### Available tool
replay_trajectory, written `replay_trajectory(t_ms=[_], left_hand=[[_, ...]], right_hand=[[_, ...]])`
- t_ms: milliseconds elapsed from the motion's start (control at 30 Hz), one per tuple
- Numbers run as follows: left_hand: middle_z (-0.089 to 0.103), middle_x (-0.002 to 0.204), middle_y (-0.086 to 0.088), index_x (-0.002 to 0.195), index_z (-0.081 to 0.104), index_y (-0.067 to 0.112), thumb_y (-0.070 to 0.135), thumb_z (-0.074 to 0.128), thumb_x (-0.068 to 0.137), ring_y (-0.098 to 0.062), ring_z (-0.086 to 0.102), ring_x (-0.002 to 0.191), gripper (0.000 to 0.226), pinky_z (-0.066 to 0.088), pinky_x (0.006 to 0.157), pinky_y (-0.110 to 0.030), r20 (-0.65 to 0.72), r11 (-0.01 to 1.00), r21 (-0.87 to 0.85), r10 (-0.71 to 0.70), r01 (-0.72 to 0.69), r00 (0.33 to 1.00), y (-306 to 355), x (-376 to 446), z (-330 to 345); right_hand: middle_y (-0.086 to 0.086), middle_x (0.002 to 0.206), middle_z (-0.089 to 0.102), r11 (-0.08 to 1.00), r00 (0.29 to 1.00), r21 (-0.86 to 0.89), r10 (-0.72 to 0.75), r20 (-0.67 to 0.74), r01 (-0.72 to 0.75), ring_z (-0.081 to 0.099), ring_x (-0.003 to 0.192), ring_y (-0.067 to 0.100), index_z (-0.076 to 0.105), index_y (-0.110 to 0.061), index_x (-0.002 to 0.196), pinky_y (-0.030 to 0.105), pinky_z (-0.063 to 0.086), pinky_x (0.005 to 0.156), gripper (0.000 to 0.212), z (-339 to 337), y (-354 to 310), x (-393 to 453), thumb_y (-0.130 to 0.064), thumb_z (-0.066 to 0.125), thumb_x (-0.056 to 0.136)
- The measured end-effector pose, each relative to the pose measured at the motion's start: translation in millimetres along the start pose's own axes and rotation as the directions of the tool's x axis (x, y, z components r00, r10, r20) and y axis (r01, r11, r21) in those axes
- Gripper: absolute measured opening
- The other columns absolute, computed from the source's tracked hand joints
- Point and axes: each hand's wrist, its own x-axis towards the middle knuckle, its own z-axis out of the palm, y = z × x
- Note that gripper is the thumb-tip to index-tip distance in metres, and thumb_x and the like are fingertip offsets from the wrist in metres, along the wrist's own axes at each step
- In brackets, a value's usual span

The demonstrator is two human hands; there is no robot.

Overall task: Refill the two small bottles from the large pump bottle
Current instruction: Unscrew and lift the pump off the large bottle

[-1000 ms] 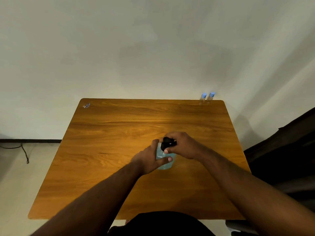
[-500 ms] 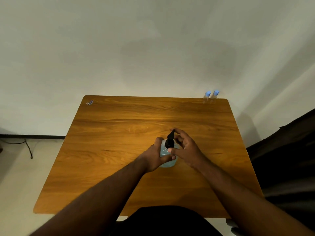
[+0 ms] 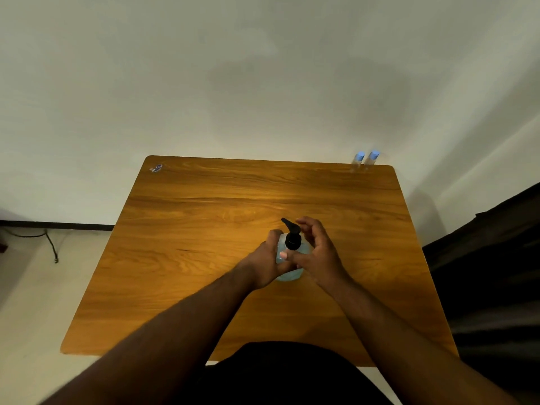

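The large pump bottle (image 3: 287, 274), clear with pale blue liquid and a black pump head (image 3: 292, 235), stands upright near the middle of the wooden table (image 3: 204, 217). My left hand (image 3: 270, 263) wraps around its body from the left. My right hand (image 3: 317, 252) curls around the black collar from the right, fingers bent beside the nozzle. Two small clear bottles with blue caps (image 3: 359, 159) (image 3: 372, 158) stand side by side at the table's far right corner, well away from both hands.
A small blue and white scrap (image 3: 156, 168) lies at the far left corner. A black cable (image 3: 49, 244) trails on the floor to the left. A dark piece of furniture (image 3: 491, 258) sits close to the table's right edge. A pale wall stands behind.
My right hand came off the top of the pump head and now sits at its side. The nozzle, hidden before, points away to the left. My left hand kept its hold.
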Motion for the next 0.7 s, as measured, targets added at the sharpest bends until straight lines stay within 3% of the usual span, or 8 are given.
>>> replay_trajectory(t_ms=[67,133,233,300,367,500,633,700], left_hand=[[0.054,0.132,-0.006,0.142,0.022,0.027,0.056,0.068,0.079,-0.022,0.058,0.114,0.083,0.052,0.093,-0.048,-0.004,1.000,-0.002,-0.009,0.009,1.000,0,-1,0],[0.054,0.133,-0.006,0.142,0.021,0.029,0.058,0.069,0.077,-0.022,0.058,0.116,0.086,0.052,0.095,-0.048,-0.005,1.000,-0.012,-0.009,0.009,1.000,1,-1,0],[0.052,0.135,-0.005,0.142,0.021,0.029,0.055,0.070,0.080,-0.021,0.056,0.118,0.083,0.050,0.097,-0.047,-0.006,1.000,-0.004,-0.004,0.004,1.000,0,0,1],[0.052,0.134,-0.005,0.141,0.023,0.028,0.052,0.069,0.081,-0.021,0.055,0.117,0.079,0.050,0.097,-0.047,-0.007,1.000,0.004,0.006,-0.006,1.000,0,-1,2],[0.051,0.135,-0.006,0.141,0.023,0.026,0.048,0.069,0.084,-0.021,0.055,0.117,0.077,0.051,0.096,-0.047,-0.013,1.000,0.000,0.021,-0.021,1.000,-1,-2,3],[0.051,0.134,-0.006,0.140,0.024,0.026,0.049,0.070,0.081,-0.022,0.056,0.116,0.078,0.052,0.095,-0.047,-0.015,1.000,-0.008,0.006,-0.007,1.000,0,-2,2],[0.056,0.126,-0.006,0.137,0.025,0.027,0.053,0.071,0.080,-0.022,0.060,0.108,0.078,0.054,0.090,-0.045,-0.015,1.000,-0.003,-0.011,0.011,1.000,1,-2,2],[0.055,0.128,-0.006,0.139,0.024,0.025,0.051,0.070,0.081,-0.022,0.060,0.110,0.078,0.054,0.091,-0.045,-0.013,1.000,-0.004,-0.001,0.001,1.000,0,-3,2]], right_hand=[[-0.003,0.116,0.054,0.995,0.997,-0.089,-0.044,-0.070,0.038,0.053,0.114,0.013,0.048,-0.047,0.108,0.036,0.056,0.084,0.064,4,0,1,-0.010,0.083,0.069],[-0.006,0.114,0.058,0.992,0.995,-0.112,-0.059,-0.085,0.049,0.054,0.116,0.013,0.051,-0.046,0.104,0.025,0.055,0.078,0.056,4,-1,2,-0.007,0.079,0.074],[-0.008,0.121,0.059,0.999,1.000,0.048,-0.014,0.017,0.013,0.051,0.124,0.014,0.054,-0.051,0.106,0.016,0.054,0.065,0.061,-3,2,-1,0.003,0.068,0.081],[-0.009,0.125,0.057,0.998,0.997,0.062,-0.010,0.082,0.005,0.051,0.124,0.012,0.052,-0.050,0.114,0.023,0.056,0.077,0.063,-5,2,-3,0.000,0.070,0.081],[-0.009,0.123,0.054,0.998,0.999,-0.051,-0.032,0.043,0.034,0.051,0.118,0.008,0.051,-0.045,0.121,0.026,0.051,0.089,0.065,-2,0,-3,-0.013,0.080,0.072],[-0.006,0.109,0.054,0.975,0.986,-0.206,-0.109,-0.125,0.081,0.054,0.104,0.009,0.055,-0.033,0.118,0.026,0.051,0.087,0.058,6,-1,0,-0.017,0.083,0.070],[-0.021,0.125,0.051,0.997,0.999,-0.060,-0.035,0.035,0.037,0.046,0.127,0.008,0.044,-0.053,0.122,0.033,0.051,0.096,0.065,-3,3,-7,-0.004,0.065,0.084],[-0.017,0.132,0.045,0.996,0.997,-0.064,-0.059,0.057,0.063,0.043,0.127,0.004,0.038,-0.057,0.126,0.030,0.050,0.096,0.074,-4,2,-10,-0.007,0.070,0.081]])
